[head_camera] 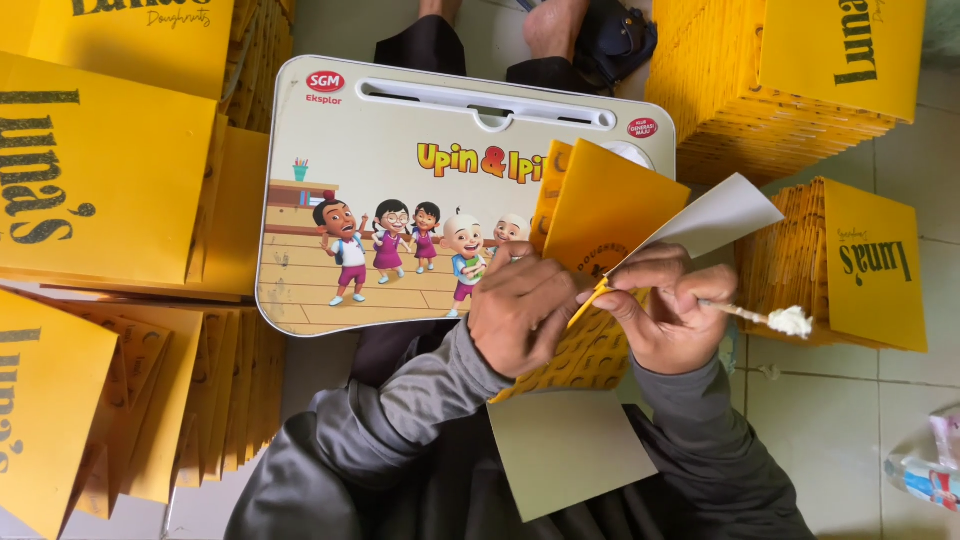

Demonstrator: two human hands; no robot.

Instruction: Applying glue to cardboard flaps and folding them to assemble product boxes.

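Note:
My left hand (520, 312) presses on a yellow cardboard box blank (610, 215) that lies half folded over the right side of a small lap table (380, 140) with cartoon children printed on it. The blank's grey inner flaps stick out at the upper right (725, 212) and toward my lap (565, 450). My right hand (668, 310) pinches the blank's edge and also holds a thin stick with a blob of white glue (790, 321) on its tip, pointing right.
Stacks of flat yellow box blanks lie all round: a tall pile at the upper right (800, 80), a smaller one at the right (850, 265), overlapping piles at the left (110, 200). Another person's feet (555, 25) show beyond the table. A small packet (925, 475) lies on the tiled floor.

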